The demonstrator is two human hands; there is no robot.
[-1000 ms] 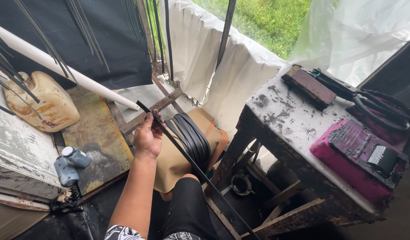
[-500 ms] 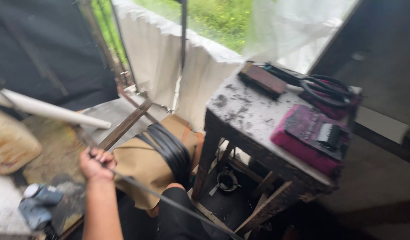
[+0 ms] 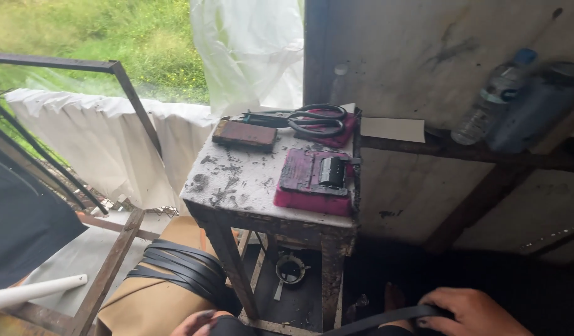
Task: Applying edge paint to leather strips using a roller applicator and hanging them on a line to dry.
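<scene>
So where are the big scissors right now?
The black-handled scissors lie at the back of the stained white table, partly on a pink pad, just right of a dark reddish block and behind the pink ink tray.

Soft daylight, blurred right edge

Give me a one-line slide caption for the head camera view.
Right hand grips a dark strap beside a stained small table carrying scissors and a pink block.
</scene>
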